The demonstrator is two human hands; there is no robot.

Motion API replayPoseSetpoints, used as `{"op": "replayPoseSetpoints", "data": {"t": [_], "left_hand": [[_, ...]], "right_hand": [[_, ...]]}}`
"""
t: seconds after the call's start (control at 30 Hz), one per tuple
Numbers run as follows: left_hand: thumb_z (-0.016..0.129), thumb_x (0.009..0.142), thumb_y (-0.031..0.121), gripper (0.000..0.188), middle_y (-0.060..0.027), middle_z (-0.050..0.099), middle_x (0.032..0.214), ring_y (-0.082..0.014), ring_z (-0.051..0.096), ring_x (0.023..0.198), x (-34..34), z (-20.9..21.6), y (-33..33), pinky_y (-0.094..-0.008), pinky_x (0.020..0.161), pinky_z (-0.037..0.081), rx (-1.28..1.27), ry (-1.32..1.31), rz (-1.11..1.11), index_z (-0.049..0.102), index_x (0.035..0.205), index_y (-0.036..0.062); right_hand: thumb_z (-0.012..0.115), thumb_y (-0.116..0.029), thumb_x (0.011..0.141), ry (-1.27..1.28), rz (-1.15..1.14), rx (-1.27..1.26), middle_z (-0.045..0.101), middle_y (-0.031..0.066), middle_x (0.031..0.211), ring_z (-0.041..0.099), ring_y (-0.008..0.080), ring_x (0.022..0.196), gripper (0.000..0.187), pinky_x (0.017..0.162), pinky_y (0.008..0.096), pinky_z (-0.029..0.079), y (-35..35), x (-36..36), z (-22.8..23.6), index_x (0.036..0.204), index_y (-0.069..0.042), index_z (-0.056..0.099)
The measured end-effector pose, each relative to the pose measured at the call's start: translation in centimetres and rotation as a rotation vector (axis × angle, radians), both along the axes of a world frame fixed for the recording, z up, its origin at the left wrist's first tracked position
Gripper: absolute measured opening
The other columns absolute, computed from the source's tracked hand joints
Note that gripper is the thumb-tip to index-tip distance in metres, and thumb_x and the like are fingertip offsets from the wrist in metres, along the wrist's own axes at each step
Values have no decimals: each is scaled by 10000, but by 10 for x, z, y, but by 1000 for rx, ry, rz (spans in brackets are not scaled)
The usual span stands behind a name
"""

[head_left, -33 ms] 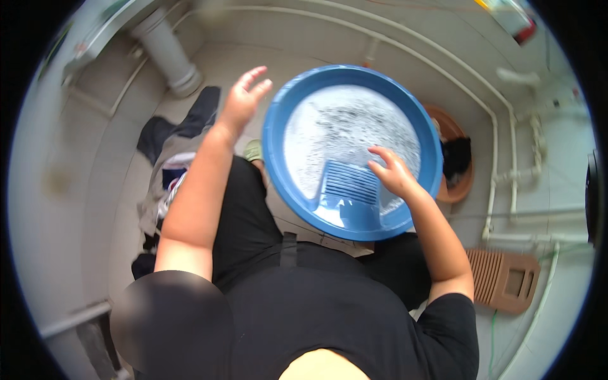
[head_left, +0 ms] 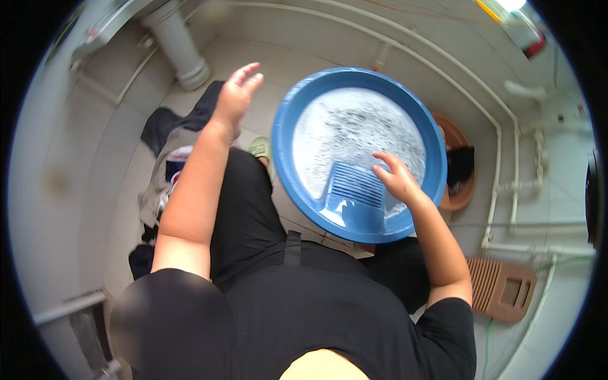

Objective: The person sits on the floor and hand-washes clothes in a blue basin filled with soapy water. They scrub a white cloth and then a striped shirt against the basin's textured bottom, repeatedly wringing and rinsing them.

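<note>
A round blue tub [head_left: 284, 171] stands in front of me, holding water covered in white suds [head_left: 361, 114]. Built into its near side is a ridged blue washboard [head_left: 358, 185]. My right hand [head_left: 400, 179] hovers over the washboard's right edge with its fingers apart and nothing in them. Left of the tub, my left hand [head_left: 235, 98] is raised over the floor, open, its fingers spread and holding nothing. Beneath and beside my left forearm lies a heap of dark and grey clothes [head_left: 174, 136]. Whatever is under the suds is hidden.
An orange-brown basin [head_left: 459, 196] with dark cloth [head_left: 460, 163] in it sits right of the tub. A brown washboard [head_left: 506, 290] leans at the right wall. White pipes [head_left: 497, 149] run along the walls. A white pedestal [head_left: 179, 50] stands at the far left, and a green shoe [head_left: 260, 147] shows beside the tub.
The whole view has shifted slightly, so the tub appears farther right. My left hand has drifted a little left, away from the rim. My right hand keeps its place over the tub.
</note>
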State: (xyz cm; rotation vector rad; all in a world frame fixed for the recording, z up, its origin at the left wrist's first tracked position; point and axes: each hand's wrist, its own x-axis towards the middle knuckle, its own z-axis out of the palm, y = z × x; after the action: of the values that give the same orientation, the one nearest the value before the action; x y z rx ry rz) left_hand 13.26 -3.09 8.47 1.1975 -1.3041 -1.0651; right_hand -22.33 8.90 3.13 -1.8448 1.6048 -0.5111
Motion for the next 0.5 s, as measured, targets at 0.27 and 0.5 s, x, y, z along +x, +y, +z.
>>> {"op": "replayPoseSetpoints", "data": {"t": [0.27,0.5], "left_hand": [[575,832,194,403,-154,560,1147,-216,526,1062,187,-192,96,-307,919,386,138,-84,497,519,1160,-32],[588,781,267,455,-182,544,1167,-311,520,1081,203,-295,186,-360,906,402,514,-245,676,527,1165,29]], "right_hand": [[557,-179,839,-213,120,31,536,105,1207,514,234,1097,306,866,331,434,-15,98,-12,1128,-78,564],[532,-112,854,-154,220,42,537,104,1203,514,220,1101,273,860,315,449,-34,153,-14,1121,-68,567]]}}
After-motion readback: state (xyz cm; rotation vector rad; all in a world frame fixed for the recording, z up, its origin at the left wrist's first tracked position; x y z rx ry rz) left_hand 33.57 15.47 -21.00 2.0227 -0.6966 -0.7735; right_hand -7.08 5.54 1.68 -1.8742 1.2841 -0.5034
